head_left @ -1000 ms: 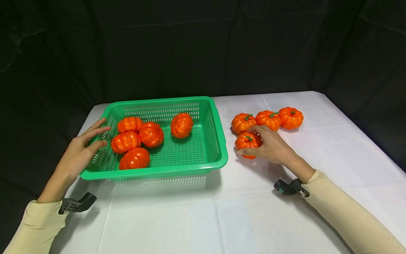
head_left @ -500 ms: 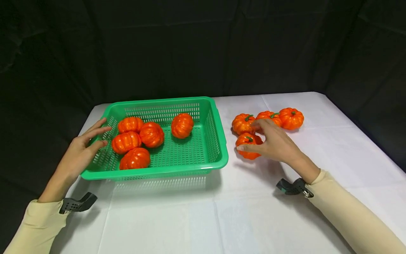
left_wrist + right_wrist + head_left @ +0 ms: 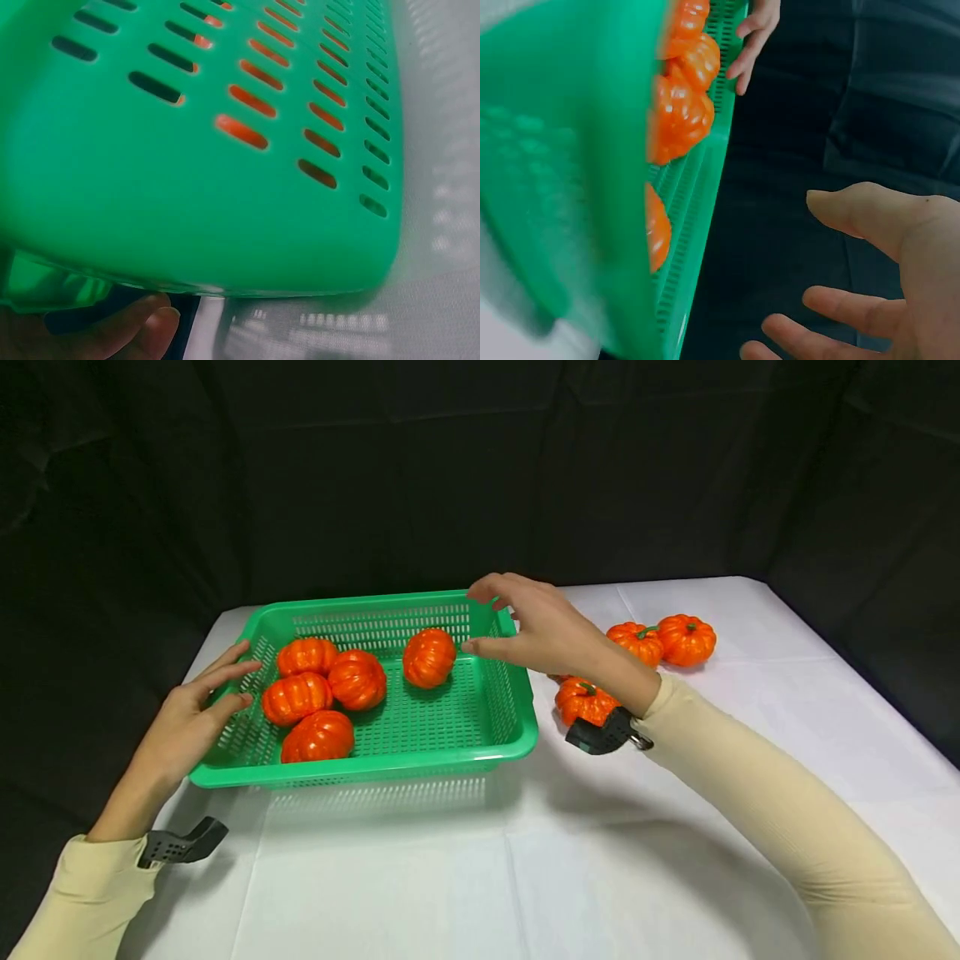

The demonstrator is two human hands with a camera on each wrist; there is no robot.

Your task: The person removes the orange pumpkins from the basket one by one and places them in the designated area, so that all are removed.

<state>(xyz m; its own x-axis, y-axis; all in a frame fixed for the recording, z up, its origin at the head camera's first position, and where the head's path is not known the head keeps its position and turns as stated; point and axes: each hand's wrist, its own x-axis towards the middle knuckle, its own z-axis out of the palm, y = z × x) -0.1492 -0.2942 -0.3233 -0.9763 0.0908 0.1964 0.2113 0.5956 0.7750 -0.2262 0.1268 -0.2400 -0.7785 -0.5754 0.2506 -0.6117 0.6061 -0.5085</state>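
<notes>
In the head view, a green plastic basket (image 3: pixel 442 758) holds several small orange pumpkins (image 3: pixel 357 680), most at its left end. A lone pumpkin (image 3: pixel 429 657) lies toward the basket's right side. My left hand (image 3: pixel 189 718) is at the left rim, fingers and thumb extended and spread over it. Over the back right corner hovers my right hand (image 3: pixel 536 625), thumb and fingers apart with nothing between them. The right wrist view also shows this hand (image 3: pixel 870 277) empty beside the basket's rim. In the left wrist view, fingertips (image 3: pixel 154 330) show beside the basket wall (image 3: pixel 187 195).
Right of the basket, on the white-covered table (image 3: pixel 390 893), sit more pumpkins with green stems. One pumpkin (image 3: pixel 585 702) is partly behind the right wrist strap (image 3: pixel 603 732), and another is mostly hidden by the forearm. A black cloth (image 3: pixel 480 477) hangs behind.
My right hand has left the pumpkins on the table and moved left and back, empty, over the basket's corner. My left hand and the pumpkins in the basket look unmoved.
</notes>
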